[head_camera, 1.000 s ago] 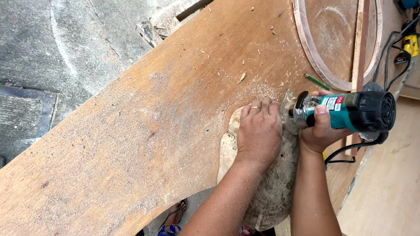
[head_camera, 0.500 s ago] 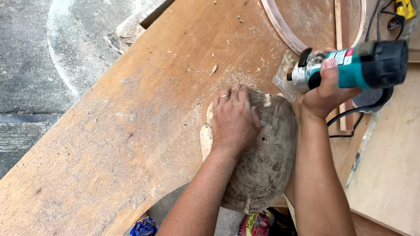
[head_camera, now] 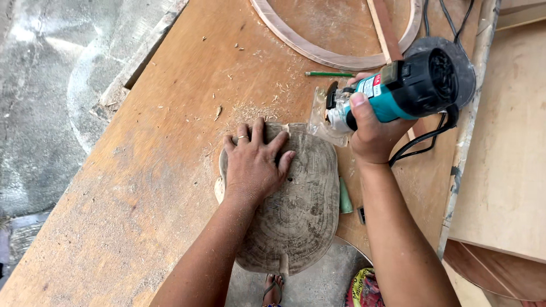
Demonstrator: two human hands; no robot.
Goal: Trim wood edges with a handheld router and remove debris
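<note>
A rounded slab of wood with visible growth rings lies on a plywood workbench, overhanging its near cut-out edge. My left hand presses flat on the slab's upper left part, fingers spread, a ring on one finger. My right hand grips a teal and black trim router held on its side. The router's clear base is at the slab's top right corner.
A green pencil lies beyond the router. A thin oval wooden ring and a wooden strip lie at the back. Black cords trail right. Plywood sheets stack at right. Concrete floor lies left. Sawdust is scattered about.
The view has shifted so bench and slab sit lower and left in frame. My right hand with the router has come closer to the slab's top right corner. My left hand stays pressed on the slab.
</note>
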